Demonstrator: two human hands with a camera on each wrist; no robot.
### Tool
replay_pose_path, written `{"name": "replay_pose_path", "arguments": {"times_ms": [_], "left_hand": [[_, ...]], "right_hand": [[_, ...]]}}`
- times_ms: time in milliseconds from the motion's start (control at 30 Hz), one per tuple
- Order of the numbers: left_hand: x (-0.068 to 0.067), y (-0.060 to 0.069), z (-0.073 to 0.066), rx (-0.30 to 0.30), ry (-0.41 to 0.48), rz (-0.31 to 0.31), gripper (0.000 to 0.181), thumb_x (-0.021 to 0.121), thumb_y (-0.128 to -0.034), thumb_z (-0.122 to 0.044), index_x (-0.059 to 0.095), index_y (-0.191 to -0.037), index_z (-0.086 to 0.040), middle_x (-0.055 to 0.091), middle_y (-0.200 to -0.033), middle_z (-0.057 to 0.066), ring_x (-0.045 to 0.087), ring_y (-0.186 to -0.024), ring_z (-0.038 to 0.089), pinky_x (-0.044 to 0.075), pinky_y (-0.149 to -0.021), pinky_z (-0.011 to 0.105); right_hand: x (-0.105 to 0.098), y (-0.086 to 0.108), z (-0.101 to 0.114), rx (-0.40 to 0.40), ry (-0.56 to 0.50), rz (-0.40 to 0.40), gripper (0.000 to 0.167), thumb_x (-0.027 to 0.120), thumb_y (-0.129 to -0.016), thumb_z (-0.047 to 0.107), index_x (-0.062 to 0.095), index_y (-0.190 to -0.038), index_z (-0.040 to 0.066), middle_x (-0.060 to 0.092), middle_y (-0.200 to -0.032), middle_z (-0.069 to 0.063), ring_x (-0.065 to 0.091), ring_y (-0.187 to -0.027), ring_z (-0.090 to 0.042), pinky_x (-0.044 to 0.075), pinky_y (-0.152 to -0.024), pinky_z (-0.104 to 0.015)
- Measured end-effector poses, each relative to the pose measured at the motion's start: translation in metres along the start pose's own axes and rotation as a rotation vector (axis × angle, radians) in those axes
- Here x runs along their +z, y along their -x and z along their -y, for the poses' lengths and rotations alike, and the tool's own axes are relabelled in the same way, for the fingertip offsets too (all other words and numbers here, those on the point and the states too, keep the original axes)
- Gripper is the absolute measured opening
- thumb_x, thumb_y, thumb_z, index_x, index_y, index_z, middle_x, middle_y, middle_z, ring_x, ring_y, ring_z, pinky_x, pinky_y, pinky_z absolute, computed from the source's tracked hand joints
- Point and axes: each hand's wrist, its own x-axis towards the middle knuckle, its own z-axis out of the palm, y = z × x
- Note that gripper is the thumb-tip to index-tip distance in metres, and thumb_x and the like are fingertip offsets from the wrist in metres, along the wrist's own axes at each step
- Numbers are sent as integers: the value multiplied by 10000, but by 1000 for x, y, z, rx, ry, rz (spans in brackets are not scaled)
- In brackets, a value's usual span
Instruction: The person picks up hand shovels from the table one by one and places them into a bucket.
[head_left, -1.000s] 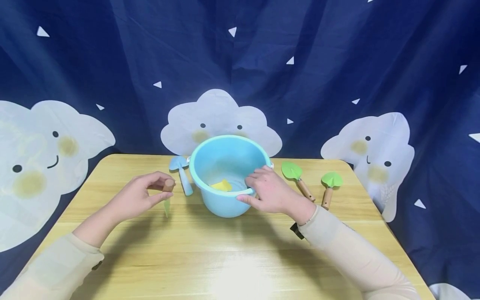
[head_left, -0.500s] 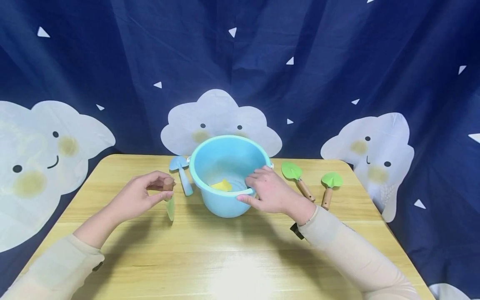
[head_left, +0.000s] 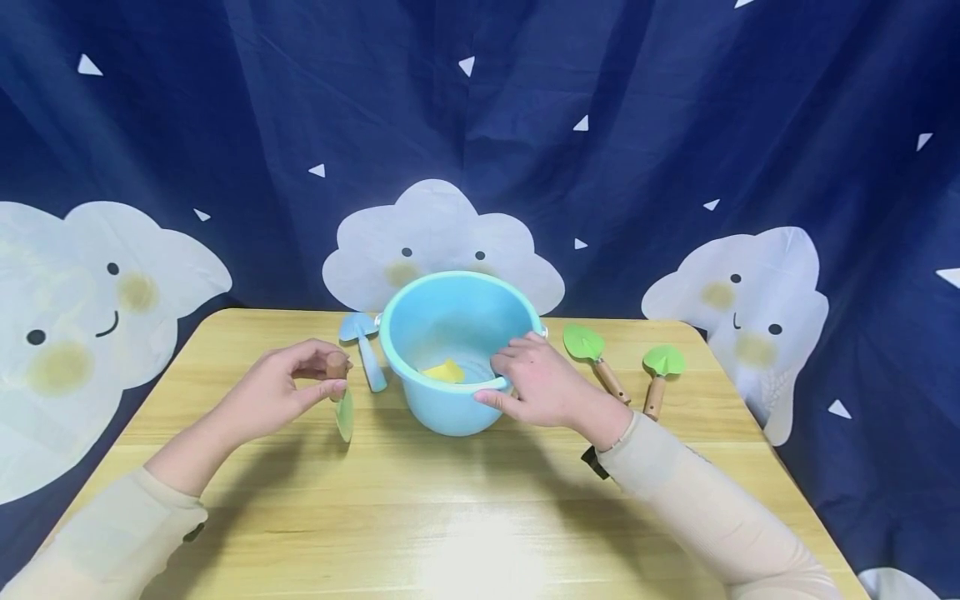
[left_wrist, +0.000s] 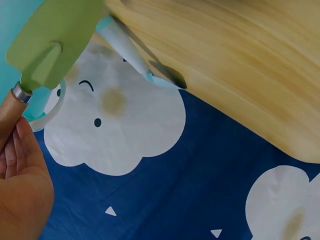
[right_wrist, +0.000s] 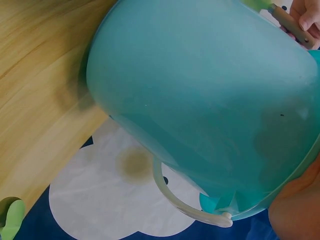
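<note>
In the head view my left hand pinches the wooden handle of a small garden trowel, its green blade pointing down above the table. The left wrist view shows that trowel's broad green blade close up, with a metal collar below it. My right hand grips the near right rim of a light blue bucket, thumb outside and fingers over the edge. A yellow piece lies at the bottom of the bucket. In the right wrist view the bucket's side fills most of the picture.
A blue toy shovel lies just left of the bucket. On the right lie a green trowel and another green-bladed tool, both wooden-handled. The wooden table ends at a blue curtain with clouds.
The trowel in my left hand has turned, so its blade shows broader and sits slightly further right. My right hand and the bucket have stayed in place.
</note>
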Motion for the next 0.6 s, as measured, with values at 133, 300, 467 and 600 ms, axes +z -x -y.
{"name": "replay_pose_path", "arguments": {"times_ms": [133,300,467,600], "left_hand": [[-3,-4,-2,12,-8,-3,234,796,-864,-119,644,-1035,-168,712,-998,-35,681,-900,72,502,-833,146],[-9,-11,-8,13,-35,-8,247,800,-864,-141,650,-1059,-164,709,-1014,-54,681,-905,69,503,-825,145],[-17,-18,-18,16,-60,-17,263,794,-875,-180,661,-1101,-160,704,-1028,-59,680,-908,61,496,-822,138],[-23,-21,-26,6,-53,-13,252,786,-884,-185,652,-1097,-171,694,-1037,-50,677,-912,59,490,-832,136]], "right_hand": [[1,0,0,0,0,1,759,193,-975,730,548,-720,110,395,-659,80,362,-664,-144,324,-746,-335],[1,0,1,1,-10,4,765,190,-974,731,550,-720,106,392,-658,77,364,-667,-145,326,-754,-338],[0,0,1,4,-10,11,734,202,-977,724,531,-718,122,396,-662,79,369,-671,-143,328,-766,-340],[-2,0,1,7,-11,22,739,201,-977,725,540,-723,119,400,-664,77,374,-674,-147,329,-771,-345]]}}
